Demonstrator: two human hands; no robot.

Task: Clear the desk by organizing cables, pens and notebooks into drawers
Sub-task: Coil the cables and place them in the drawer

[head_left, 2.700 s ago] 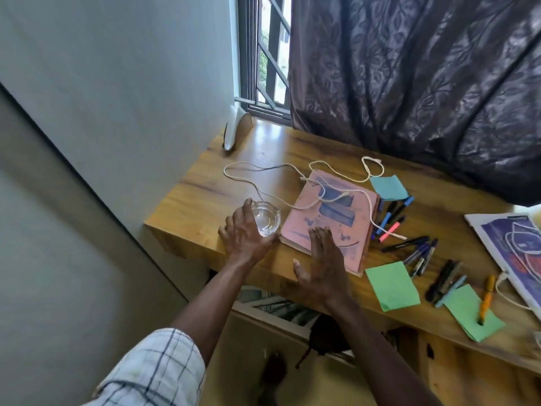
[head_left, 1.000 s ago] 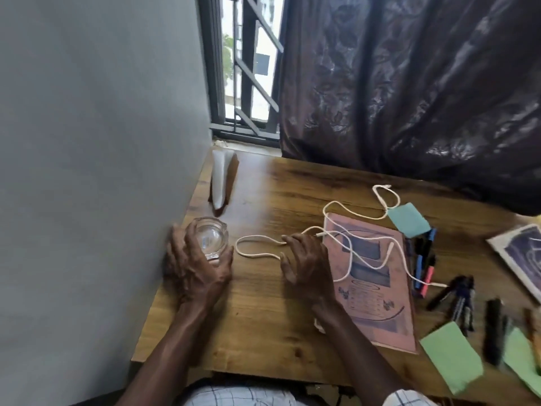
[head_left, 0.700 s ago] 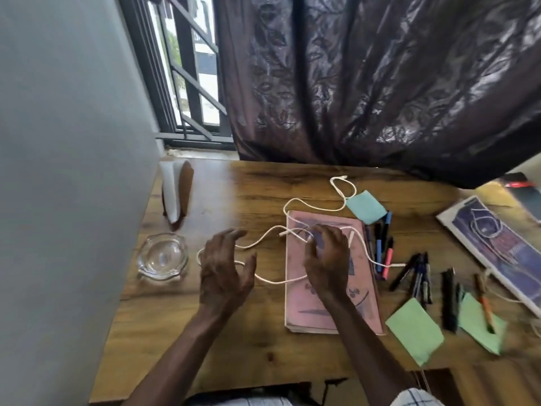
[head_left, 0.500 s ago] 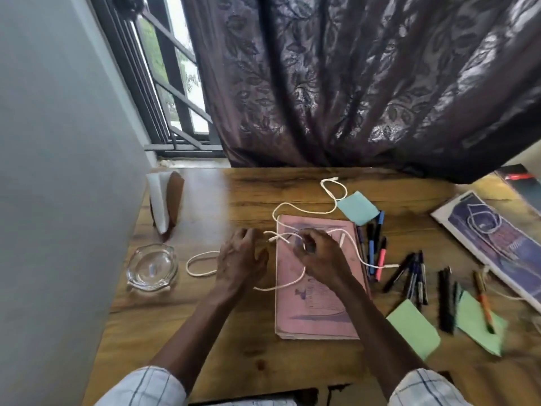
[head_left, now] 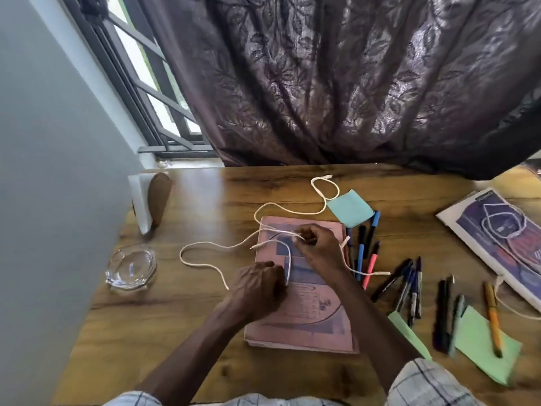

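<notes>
We see both forearms reaching forward over the wooden desk (head_left: 175,332), hands on the pink notebook (head_left: 307,317). The right hand (head_left: 317,247) sits palm down over the book's upper half, fingers curled, pinching the white cable (head_left: 205,244) at thumb and fingertips. The left hand (head_left: 257,281) is knuckles up at the book's left edge, fingers folded onto a cable strand; can't tell if it's a full grip. Cable loops left across the desk and back toward the blue sticky note (head_left: 349,208). Pens (head_left: 366,247) lie right of the notebook. Glass ashtray (head_left: 131,268) far left.
</notes>
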